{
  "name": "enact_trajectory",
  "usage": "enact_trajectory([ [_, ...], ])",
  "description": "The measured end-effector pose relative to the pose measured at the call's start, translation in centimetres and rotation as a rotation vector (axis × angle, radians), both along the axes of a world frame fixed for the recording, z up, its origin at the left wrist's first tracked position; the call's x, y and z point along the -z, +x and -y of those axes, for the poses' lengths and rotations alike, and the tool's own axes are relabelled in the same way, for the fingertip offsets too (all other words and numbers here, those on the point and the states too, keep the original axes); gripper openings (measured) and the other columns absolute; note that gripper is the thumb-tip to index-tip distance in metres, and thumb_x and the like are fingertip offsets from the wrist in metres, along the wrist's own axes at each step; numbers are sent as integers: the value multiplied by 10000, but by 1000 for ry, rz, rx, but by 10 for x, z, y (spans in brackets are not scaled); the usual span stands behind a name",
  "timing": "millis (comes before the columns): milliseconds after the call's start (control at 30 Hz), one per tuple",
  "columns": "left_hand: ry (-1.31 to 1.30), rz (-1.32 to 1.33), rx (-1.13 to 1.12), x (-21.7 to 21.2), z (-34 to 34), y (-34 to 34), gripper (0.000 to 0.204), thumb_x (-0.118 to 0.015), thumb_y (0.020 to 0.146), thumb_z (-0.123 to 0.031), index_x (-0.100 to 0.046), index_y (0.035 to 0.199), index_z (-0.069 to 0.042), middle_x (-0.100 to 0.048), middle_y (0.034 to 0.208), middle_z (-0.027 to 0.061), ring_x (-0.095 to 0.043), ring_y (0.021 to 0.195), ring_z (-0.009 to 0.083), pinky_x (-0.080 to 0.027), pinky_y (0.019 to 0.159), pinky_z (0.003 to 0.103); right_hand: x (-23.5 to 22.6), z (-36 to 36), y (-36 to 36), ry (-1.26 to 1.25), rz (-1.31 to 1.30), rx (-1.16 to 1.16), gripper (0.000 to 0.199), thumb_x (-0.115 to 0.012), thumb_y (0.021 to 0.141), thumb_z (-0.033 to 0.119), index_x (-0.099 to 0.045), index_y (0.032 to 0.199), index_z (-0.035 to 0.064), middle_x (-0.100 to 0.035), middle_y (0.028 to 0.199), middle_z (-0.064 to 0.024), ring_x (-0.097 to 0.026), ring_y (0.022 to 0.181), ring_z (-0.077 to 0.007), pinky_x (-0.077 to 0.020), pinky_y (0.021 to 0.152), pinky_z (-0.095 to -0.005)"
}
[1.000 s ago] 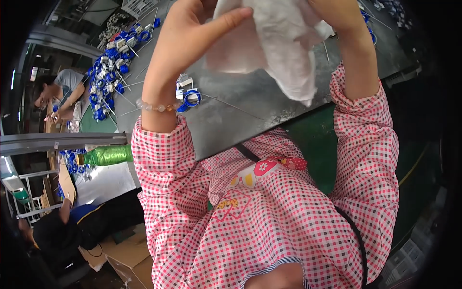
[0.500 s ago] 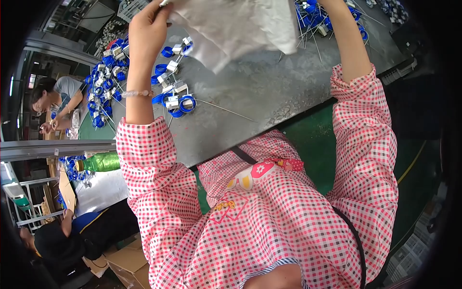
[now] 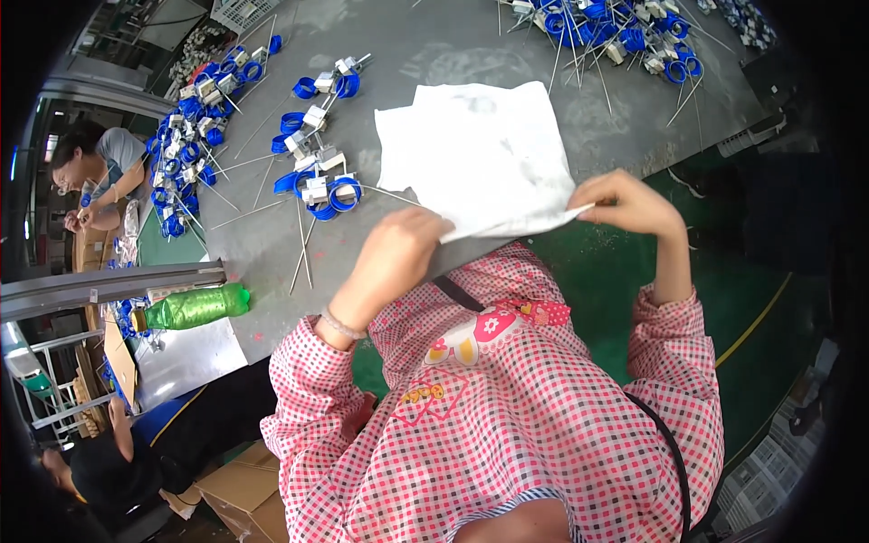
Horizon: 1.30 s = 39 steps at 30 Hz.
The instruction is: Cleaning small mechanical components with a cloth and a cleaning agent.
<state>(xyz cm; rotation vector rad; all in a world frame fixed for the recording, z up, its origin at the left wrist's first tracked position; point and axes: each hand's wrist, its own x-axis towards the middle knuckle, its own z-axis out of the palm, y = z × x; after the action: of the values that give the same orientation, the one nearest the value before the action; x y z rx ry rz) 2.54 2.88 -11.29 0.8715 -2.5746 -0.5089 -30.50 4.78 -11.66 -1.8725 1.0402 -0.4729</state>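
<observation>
Grey metal worktable (image 3: 471,54) fills the upper view, w/ a white cloth (image 3: 480,158) spread flat on it near the front edge. Left hand (image 3: 394,258) pinches the cloth's near-left corner, fingers curled shut on it. Right hand (image 3: 629,204) grips the near-right corner, also closed. Blue coil parts w/ wire leads (image 3: 317,185) lie just left of the cloth; more (image 3: 615,36) at top right. Green plastic bottle (image 3: 195,308) lies on its side far left.
</observation>
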Motion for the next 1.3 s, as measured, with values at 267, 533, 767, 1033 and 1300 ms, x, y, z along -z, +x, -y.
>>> enact_trajectory([
  [267,157,-53,-229,-33,48,-22,107,-488,724,-85,-551,757,-6,-542,692,204,-543,672,362,-416,580,413,1,26,-6,83,145,412,194,-546,819,200,-566,780,11,-488,602,29,-459,503,-36,-358,445,-189],
  [533,-128,116,-554,15,142,-39,300,-521,762,-281,-514,872,-2,-554,827,223,-550,759,380,-455,653,416,13,90,22,-444,-401,829,360,-563,765,322,-564,881,-18,-594,723,-181,-573,643,-310,-446,600,-357],
  [767,8,358,-707,39,115,-39,772,-636,622,-529,-405,1026,88,-519,941,297,-538,868,412,-441,749,416,46,66,59,-309,-526,916,528,-633,697,351,-478,1010,-46,-576,851,-234,-564,785,-374,-444,691,-423],
  [1033,-18,200,-656,15,125,-46,462,-604,664,-233,-440,974,67,-560,811,215,-570,745,376,-465,696,396,59,61,70,-288,-80,877,428,-602,713,190,-465,1050,-36,-551,979,-170,-557,897,-274,-436,753,-304],
  [1300,7,-133,-135,-4,36,-135,389,-549,736,-143,-409,1035,61,-513,923,248,-510,848,390,-415,739,423,38,49,90,406,1250,884,354,-559,816,221,-425,1081,28,-510,1010,-82,-517,911,-152,-430,750,-274],
])
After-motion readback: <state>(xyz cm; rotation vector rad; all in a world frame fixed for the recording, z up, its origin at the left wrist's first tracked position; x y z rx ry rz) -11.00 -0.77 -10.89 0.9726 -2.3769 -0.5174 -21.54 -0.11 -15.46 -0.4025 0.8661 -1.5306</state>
